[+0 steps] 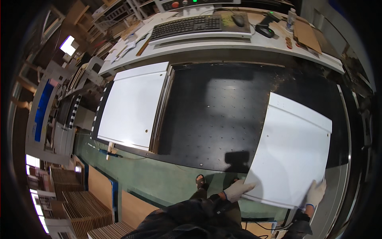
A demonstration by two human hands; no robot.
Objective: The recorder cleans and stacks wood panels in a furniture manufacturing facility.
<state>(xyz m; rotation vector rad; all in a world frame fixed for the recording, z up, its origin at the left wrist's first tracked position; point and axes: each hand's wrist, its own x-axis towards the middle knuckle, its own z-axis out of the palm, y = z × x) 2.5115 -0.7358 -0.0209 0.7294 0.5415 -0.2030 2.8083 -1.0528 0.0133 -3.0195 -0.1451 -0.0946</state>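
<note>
Left hand: the left hand [238, 189], in a white glove, has its grip closed on the near edge of the white panel [292, 153], at the panel's near left corner; the fingers lie flat along the edge.
Right hand: the right hand [316, 193], also in a white glove, has its grip closed on the same near edge, close to the near right corner of the panel.
White panel: a big, flat, rectangular white board. It lies on the right part of the black table [217, 115], and its near end passes over the front edge of the table toward the person. It is turned a little, so its long sides are not parallel with the table edge.
Black table: a wide dark machine bed with many small holes in rows.
Stack of panels: a stack of white panels [133, 105] rests on the left end of the black table, well apart from the held panel.
Far side: behind the table there is a light counter with a black keyboard [187, 26], a mouse [238, 20] and a handheld scanner [266, 26] on its stand.
Floor: the green floor [159, 179] is below the table; one foot in a sandal [200, 181] is visible there.
Lower left: stacks of brown boards [79, 203] stand on the floor.
</note>
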